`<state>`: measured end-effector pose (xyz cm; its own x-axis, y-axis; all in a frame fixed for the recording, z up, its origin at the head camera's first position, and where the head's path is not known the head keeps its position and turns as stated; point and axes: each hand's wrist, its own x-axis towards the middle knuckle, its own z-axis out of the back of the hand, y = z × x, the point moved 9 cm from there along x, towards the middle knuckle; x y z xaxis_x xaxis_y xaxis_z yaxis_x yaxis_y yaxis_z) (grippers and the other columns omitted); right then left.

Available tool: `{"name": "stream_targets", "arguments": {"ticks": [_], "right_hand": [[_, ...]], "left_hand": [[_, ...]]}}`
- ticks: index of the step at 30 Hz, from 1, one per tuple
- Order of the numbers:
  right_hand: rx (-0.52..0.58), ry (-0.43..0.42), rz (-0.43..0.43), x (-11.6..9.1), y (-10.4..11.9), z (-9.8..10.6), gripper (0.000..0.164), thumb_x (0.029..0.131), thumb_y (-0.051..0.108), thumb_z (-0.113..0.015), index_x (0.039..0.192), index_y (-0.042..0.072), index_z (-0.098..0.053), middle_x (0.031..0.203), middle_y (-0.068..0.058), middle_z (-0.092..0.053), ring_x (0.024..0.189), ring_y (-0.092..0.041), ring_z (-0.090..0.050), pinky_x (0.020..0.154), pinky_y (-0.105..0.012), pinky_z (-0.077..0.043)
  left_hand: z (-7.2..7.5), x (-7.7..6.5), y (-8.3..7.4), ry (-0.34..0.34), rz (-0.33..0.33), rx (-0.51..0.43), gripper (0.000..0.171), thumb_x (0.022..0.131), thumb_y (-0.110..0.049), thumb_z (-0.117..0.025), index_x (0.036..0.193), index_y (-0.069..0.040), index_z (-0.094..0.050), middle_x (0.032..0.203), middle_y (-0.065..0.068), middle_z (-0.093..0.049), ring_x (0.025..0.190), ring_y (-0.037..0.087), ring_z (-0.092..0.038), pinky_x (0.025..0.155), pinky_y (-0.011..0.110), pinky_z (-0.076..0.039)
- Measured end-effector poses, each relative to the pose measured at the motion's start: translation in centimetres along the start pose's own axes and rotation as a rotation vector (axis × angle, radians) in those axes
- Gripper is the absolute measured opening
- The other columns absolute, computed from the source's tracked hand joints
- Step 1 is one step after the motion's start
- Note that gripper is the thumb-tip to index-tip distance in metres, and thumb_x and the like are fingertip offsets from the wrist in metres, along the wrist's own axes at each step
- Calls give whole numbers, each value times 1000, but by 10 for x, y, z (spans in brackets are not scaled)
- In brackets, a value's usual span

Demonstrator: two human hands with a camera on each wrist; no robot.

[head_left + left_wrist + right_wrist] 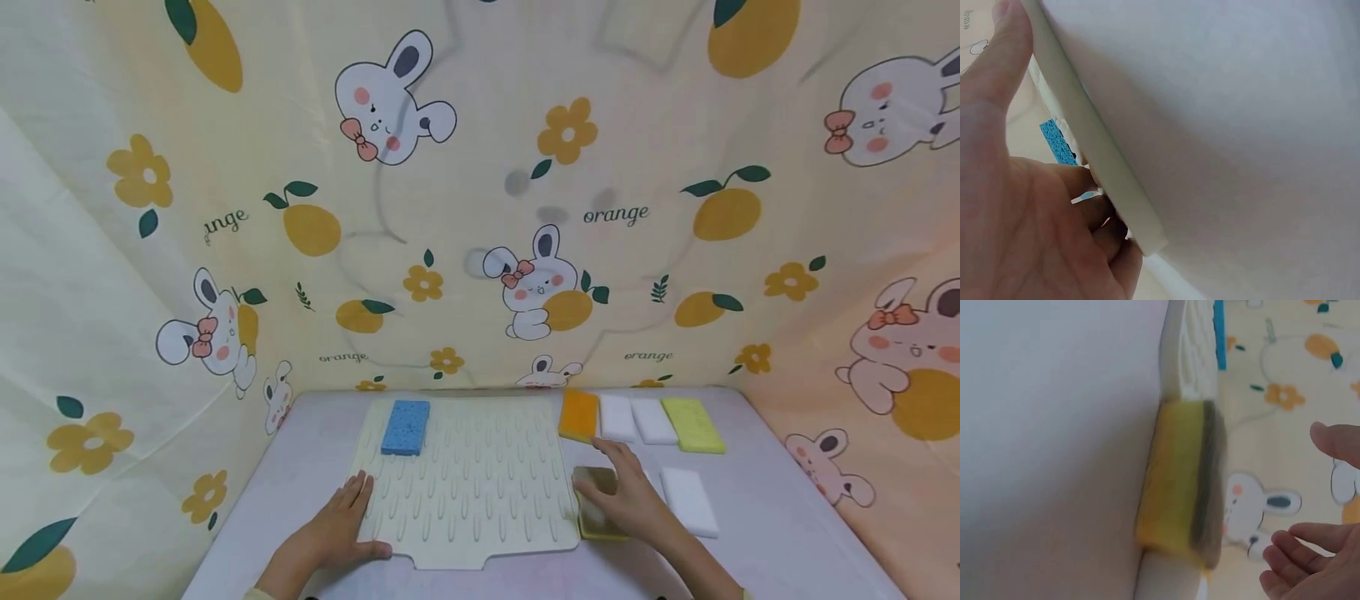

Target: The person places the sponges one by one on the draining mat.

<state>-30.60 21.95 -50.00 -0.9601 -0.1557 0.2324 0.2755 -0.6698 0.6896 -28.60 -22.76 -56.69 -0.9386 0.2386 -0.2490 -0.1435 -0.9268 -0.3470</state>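
Observation:
A cream board (480, 492) with rows of raised ridges lies on the table. My left hand (333, 529) rests at its near left corner, fingers along the left edge and thumb by the front edge. On the board's far left part sits a blue sponge (406, 427). My right hand (630, 498) hovers over a yellow sponge with a dark scouring top (597, 523), beside the board's right edge. In the right wrist view a gap shows between this sponge (1179, 481) and the right hand's spread thumb and fingers, which hold nothing.
At the back right, an orange sponge (579, 415), two white sponges (617, 418) and a yellow-green one (693, 425) lie in a row. Another white sponge (689, 502) lies right of my right forearm. A printed cloth (465, 208) hangs behind and beside the table.

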Motion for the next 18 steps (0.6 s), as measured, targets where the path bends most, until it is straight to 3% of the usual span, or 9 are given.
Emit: {"name": "stream_targets", "arguments": {"ticks": [9, 18], "right_hand": [[-26, -4, -31, -19, -28, 24, 86, 95, 41, -84, 159, -1, -45, 155, -26, -46, 143, -50, -44, 110, -76, -43], [-91, -24, -6, -33, -55, 50, 86, 92, 36, -88, 155, -5, -47, 150, -28, -47, 137, -52, -42, 103, -80, -43]], "left_hand": [[0, 0, -1, -2, -17, -5, 128, 81, -69, -83, 164, 10, -27, 173, 33, -21, 162, 48, -19, 131, 60, -22], [1, -1, -1, 9, 5, -5, 129, 79, -71, -82, 165, 9, -28, 173, 31, -22, 162, 47, -19, 130, 61, -23]]}}
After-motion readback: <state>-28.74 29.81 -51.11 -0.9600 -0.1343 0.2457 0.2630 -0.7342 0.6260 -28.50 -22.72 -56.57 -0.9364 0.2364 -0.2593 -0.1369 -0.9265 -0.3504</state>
